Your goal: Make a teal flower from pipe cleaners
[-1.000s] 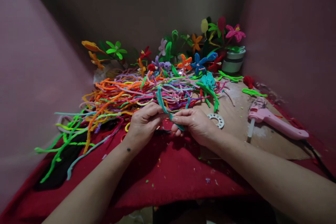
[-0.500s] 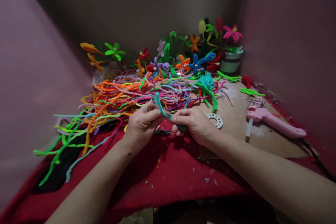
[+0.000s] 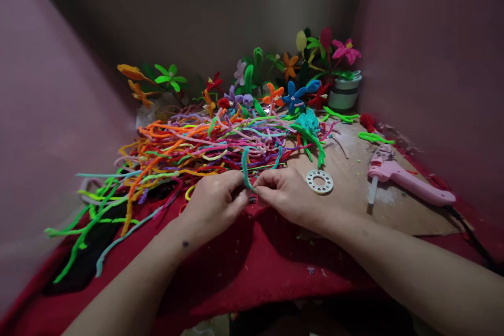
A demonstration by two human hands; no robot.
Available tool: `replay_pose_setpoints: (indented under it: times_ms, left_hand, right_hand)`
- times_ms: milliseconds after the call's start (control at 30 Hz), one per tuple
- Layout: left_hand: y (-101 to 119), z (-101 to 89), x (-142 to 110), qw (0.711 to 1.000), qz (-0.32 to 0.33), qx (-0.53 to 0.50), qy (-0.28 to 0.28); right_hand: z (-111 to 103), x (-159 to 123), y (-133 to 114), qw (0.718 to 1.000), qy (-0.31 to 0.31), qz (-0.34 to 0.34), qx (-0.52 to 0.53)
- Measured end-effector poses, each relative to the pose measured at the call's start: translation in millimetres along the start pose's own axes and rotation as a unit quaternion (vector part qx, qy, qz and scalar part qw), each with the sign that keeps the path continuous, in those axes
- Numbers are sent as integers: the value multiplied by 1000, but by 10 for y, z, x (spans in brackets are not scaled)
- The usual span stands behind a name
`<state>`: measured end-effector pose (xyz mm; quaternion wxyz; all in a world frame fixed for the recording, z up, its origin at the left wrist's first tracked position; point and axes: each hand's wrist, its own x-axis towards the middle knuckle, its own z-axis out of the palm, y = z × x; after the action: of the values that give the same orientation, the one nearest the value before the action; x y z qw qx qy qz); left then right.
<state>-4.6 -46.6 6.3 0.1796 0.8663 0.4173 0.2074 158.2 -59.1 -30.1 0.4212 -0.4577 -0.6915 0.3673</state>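
A teal pipe cleaner (image 3: 245, 168) stands up between my two hands, bent into a narrow loop. My left hand (image 3: 214, 202) pinches its base from the left with fingers closed. My right hand (image 3: 285, 194) pinches the same spot from the right, fingertips pressed together. Both hands rest over the red cloth (image 3: 244, 268), just in front of a big heap of loose pipe cleaners (image 3: 189, 142) in orange, pink, green, purple and yellow.
A white plastic ring (image 3: 319, 181) lies on the brown board (image 3: 354, 189) right of my hands. A pink glue gun (image 3: 405, 181) lies further right. Finished pipe-cleaner flowers (image 3: 291, 76) stand at the back, some in a white pot (image 3: 345, 92). Pink walls close in on both sides.
My hands have come closer together and slightly lower. The teal pipe cleaner, earlier slanting across between them, now stands upright as a tighter folded loop pinched at its base.
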Motion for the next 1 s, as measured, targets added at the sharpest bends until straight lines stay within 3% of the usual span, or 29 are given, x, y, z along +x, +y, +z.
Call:
replay_pose_setpoints:
  times_ms: [67, 167, 267, 333, 367, 400, 500, 567, 633, 733, 833, 933, 1000]
  left_hand:
    - [-2, -20, 20, 975, -120, -187, -29]
    - [-39, -44, 60, 869, -246, -421, -84]
    - [-66, -39, 84, 749, -282, -578, -160]
    - [-57, -37, 81, 707, -273, -625, -190]
    - [-44, -43, 74, 711, -266, -624, -185]
    - [-26, -55, 62, 733, -258, -608, -163]
    - [37, -121, 11, 849, -199, -489, -16]
    - [70, -171, -26, 914, -103, -380, 102]
    - [82, -208, -53, 951, 18, -265, 161]
    - [66, -221, -70, 967, 137, -162, 143]
    - [48, -187, -73, 969, 162, -146, 114]
    - [60, -142, -71, 972, 126, -173, 98]
    - [76, -119, -60, 971, 35, -224, 75]
  right_hand:
    - [8, -66, -35, 991, 39, -91, -93]
    - [6, -137, -67, 952, 84, -225, -189]
    - [-10, -162, -89, 909, 104, -312, -256]
    - [-21, -168, -109, 898, 106, -333, -267]
    - [-25, -171, -121, 901, 109, -332, -256]
    - [-27, -172, -135, 911, 116, -321, -233]
    - [-30, -166, -185, 960, 140, -222, -96]
    - [-33, -151, -221, 984, 118, -131, 14]
    - [-40, -133, -250, 989, 74, -59, 109]
    - [-45, -111, -274, 979, 31, -3, 203]
    - [-40, -107, -275, 973, 12, 14, 232]
    - [-30, -126, -267, 983, 11, -10, 185]
    - [-22, -152, -252, 993, 27, -52, 101]
